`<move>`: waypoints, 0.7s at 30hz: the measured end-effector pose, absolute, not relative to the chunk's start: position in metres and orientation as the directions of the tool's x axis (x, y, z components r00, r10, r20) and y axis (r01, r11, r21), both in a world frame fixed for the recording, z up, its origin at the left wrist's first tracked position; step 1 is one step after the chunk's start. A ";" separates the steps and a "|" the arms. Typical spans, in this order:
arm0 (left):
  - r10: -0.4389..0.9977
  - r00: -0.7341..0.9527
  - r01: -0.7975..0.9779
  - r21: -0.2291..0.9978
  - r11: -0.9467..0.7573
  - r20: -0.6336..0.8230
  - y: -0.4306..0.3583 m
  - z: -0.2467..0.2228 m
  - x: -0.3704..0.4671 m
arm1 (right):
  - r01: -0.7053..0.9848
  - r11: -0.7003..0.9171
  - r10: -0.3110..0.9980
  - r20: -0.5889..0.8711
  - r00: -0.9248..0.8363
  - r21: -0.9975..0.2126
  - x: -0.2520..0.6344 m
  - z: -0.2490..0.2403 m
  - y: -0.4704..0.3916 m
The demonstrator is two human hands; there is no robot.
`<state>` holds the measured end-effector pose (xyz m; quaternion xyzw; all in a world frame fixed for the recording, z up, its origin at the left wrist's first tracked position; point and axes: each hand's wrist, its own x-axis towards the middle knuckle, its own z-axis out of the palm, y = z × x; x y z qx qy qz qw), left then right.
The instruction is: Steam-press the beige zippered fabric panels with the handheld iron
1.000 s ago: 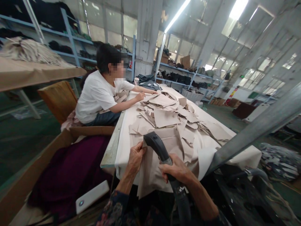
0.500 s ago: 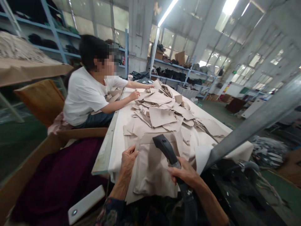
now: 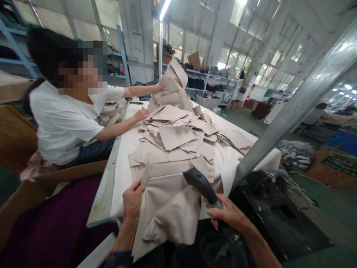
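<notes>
My left hand (image 3: pixel 132 201) pinches the left edge of a beige fabric piece (image 3: pixel 170 199) with a stitched band near its top. The piece lies over the near end of the table, its lower part rumpled and hanging toward me. In my right hand (image 3: pixel 230 213) is a black vacuum hose handle (image 3: pixel 202 182), fingers wrapped round it. Its curved nozzle points up and left over the fabric's right side. Beyond lies a loose pile of beige fabric pieces (image 3: pixel 178 137) on a white cloth (image 3: pixel 122 175).
A co-worker in a white shirt (image 3: pixel 61 119) sits at the left, one hand lifting beige pieces. A slanted metal post (image 3: pixel 281 123) rises at the right, above a black machine surface (image 3: pixel 290 223). Purple cloth (image 3: pixel 55 223) fills a box at lower left.
My view has shifted, so the scene sits further left. The fabric in my left hand has been drawn nearer and its lower edge lifted. The co-worker has raised several beige pieces from the pile.
</notes>
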<state>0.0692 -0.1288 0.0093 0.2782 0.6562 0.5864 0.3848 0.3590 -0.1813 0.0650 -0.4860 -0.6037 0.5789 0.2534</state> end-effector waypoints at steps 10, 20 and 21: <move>0.879 -0.247 0.832 0.555 -0.023 0.407 -0.130 0.027 0.087 | 0.349 -0.114 0.909 -0.240 -0.341 -0.930 0.362 0.058 -0.184; 0.867 0.457 0.610 0.641 -0.467 0.196 -0.043 0.046 0.147 | 0.298 -0.147 0.932 -0.233 -0.277 -0.943 0.380 0.049 -0.190; 0.860 0.489 0.539 0.726 -0.428 0.145 -0.045 0.048 0.151 | 0.285 -0.163 0.932 -0.242 -0.268 -0.944 0.383 0.049 -0.191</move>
